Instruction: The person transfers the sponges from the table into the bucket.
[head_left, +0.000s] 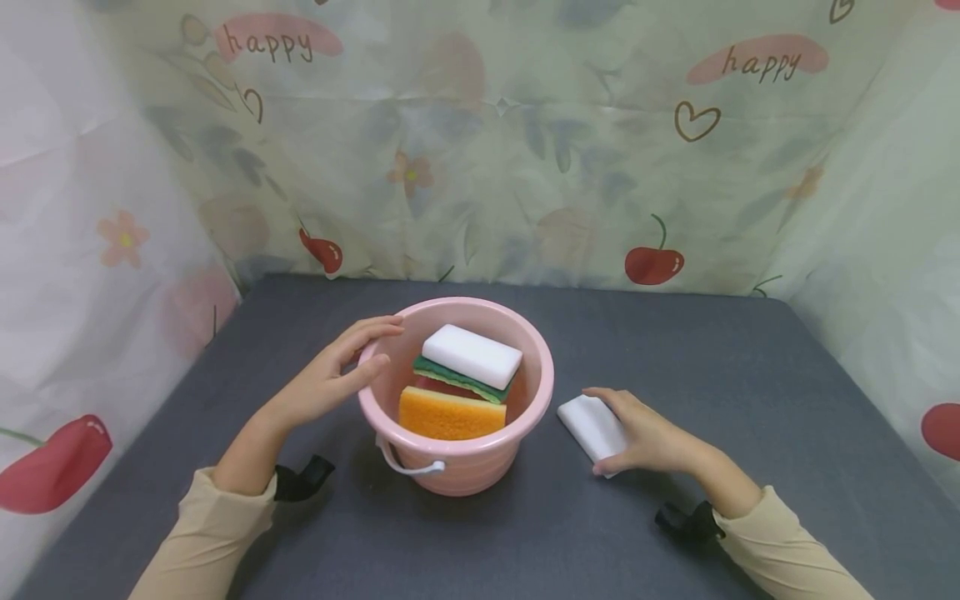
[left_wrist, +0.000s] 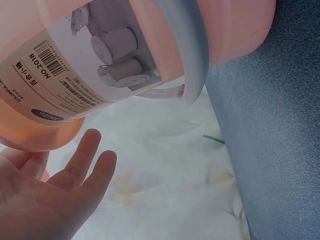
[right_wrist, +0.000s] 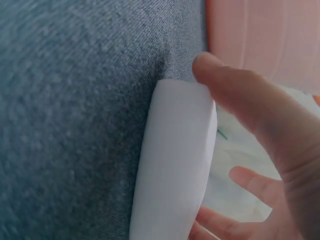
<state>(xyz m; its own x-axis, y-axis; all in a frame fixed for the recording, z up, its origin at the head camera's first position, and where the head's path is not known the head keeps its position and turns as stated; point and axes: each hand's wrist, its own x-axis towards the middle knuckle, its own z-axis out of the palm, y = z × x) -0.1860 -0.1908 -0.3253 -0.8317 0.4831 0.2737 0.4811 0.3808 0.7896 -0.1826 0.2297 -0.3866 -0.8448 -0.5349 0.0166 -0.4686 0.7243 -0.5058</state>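
Observation:
A pink bucket (head_left: 459, 447) stands upright, its pale handle hanging at the front. My left hand (head_left: 330, 375) rests on the left part of its rim, fingers and thumb extended and spread; the left wrist view has this hand (left_wrist: 60, 200) beside the rim. To the bucket's right, a white sponge block (head_left: 596, 429) lies on the table, with my right hand (head_left: 652, 429) holding it between thumb and fingers. The right wrist view shows the thumb (right_wrist: 240, 90) at one end of that block. Inside the bucket are another white sponge (head_left: 471, 354), a green scouring layer (head_left: 461, 379) and an orange sponge (head_left: 452, 415).
A dark grey cloth-covered table (head_left: 675, 350) lies under everything. Patterned curtains (head_left: 510, 167) with cherries and hearts enclose the back and both sides. Black straps (head_left: 690, 523) sit at both wrists, by the beige sleeves. A printed label (left_wrist: 55, 75) covers part of the bucket's side.

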